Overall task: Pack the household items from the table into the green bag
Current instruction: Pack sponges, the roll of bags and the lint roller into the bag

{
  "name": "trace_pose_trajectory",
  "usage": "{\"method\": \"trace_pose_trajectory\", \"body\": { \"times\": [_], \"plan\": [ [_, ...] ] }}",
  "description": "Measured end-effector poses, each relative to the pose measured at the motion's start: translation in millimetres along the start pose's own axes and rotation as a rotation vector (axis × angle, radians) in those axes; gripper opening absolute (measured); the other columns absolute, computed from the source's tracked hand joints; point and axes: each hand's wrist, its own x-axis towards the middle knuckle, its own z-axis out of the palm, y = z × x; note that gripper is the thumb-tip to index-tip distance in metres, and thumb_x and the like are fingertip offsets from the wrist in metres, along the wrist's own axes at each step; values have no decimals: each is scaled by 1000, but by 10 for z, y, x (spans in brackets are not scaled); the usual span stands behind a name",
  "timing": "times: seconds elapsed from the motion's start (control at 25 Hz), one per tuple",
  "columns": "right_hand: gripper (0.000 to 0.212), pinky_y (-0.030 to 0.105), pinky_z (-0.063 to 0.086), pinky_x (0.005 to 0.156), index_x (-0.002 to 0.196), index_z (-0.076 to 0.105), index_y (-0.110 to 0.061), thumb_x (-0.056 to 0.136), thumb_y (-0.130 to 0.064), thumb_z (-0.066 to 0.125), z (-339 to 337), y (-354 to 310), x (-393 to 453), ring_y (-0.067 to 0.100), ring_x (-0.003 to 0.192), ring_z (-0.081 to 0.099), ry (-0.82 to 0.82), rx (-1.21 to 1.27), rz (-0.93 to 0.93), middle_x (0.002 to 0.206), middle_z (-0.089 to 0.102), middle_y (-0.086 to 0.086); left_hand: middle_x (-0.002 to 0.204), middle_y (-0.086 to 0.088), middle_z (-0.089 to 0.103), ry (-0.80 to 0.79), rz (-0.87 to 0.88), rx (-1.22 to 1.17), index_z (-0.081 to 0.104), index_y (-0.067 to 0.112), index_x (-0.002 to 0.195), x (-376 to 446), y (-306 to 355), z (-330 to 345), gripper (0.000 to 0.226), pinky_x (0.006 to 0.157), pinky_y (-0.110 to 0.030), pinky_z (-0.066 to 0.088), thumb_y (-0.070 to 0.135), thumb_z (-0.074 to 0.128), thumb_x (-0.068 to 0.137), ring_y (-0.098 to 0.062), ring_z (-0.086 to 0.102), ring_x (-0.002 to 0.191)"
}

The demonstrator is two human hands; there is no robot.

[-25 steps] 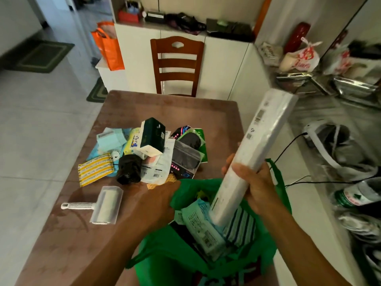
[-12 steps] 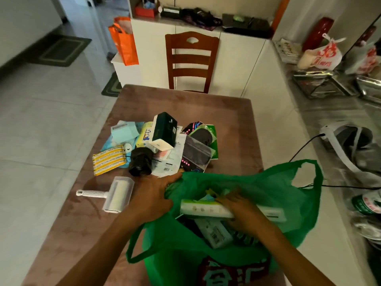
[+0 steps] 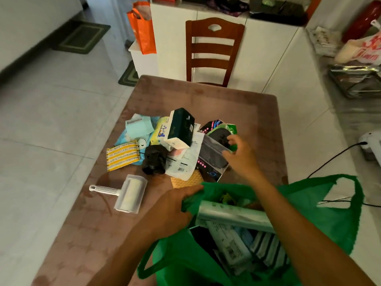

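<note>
The green bag (image 3: 329, 223) stands open at the table's near edge, with a long white roll (image 3: 233, 213) lying across several packets inside. My left hand (image 3: 173, 209) grips the bag's left rim. My right hand (image 3: 240, 156) is stretched over the bag to the pile of household items, with thumb and fingers pinched on a dark grey packet (image 3: 210, 153). The pile also holds a dark green box (image 3: 182, 125), a black roll (image 3: 154, 159), a yellow striped cloth (image 3: 122, 154) and a light blue pack (image 3: 138, 125). A white lint roller (image 3: 129, 193) lies apart at the left.
The brown table (image 3: 206, 100) has a wooden chair (image 3: 213, 50) at its far end. An orange bag (image 3: 142, 27) hangs at the back left. A black cable (image 3: 329, 159) runs across the floor to the right, near a cluttered counter.
The long white roll went from upright in my right hand to lying inside the bag. My right hand let it go and reached forward to the pile. My left hand kept hold of the rim.
</note>
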Motion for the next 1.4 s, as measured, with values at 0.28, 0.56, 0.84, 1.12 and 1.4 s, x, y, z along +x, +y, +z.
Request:
{"method": "trace_pose_trajectory", "body": {
  "times": [0.28, 0.56, 0.84, 1.12, 1.4],
  "plan": [
    [29, 31, 34, 54, 64, 44, -15, 85, -23, 61, 372, 222, 235, 19, 58, 48, -76, 6, 180, 64, 51, 6, 118, 8, 61, 24, -39, -101, 51, 26, 134, -135, -129, -19, 68, 63, -5, 46, -5, 61, 74, 12, 61, 75],
    [34, 23, 46, 59, 68, 43, -19, 73, 7, 64, -1442, -391, -1101, 16, 68, 53, 7, 518, -284, 77, 56, 14, 118, 14, 49, -1, -9, -6, 40, 36, 139, -99, -85, -33, 78, 74, 3, 37, 2, 65, 74, 16, 52, 86],
    [37, 29, 38, 58, 70, 42, -20, 75, 3, 70, -784, 513, -1609, 10, 62, 48, -379, 108, 20, 69, 50, 7, 114, 12, 52, 0, 1, -30, 41, 39, 137, -129, -82, 11, 80, 72, -3, 45, -2, 65, 73, 17, 55, 87],
    [34, 37, 42, 58, 88, 55, -18, 65, -21, 80, -254, 433, -1780, 32, 76, 54, 55, -611, -108, 88, 56, 7, 127, 19, 52, 139, 72, -336, 33, 39, 140, -266, -198, -88, 76, 87, -17, 48, 16, 73, 79, 1, 54, 109],
    [30, 37, 45, 62, 86, 58, -22, 80, 6, 66, -292, 315, -1854, 27, 80, 53, -53, -380, -152, 90, 57, 1, 144, -20, 33, 352, -762, 197, 28, 16, 141, -81, -2124, -202, 98, 102, -53, 38, 51, 75, 63, -41, 37, 127]
  ]
}}
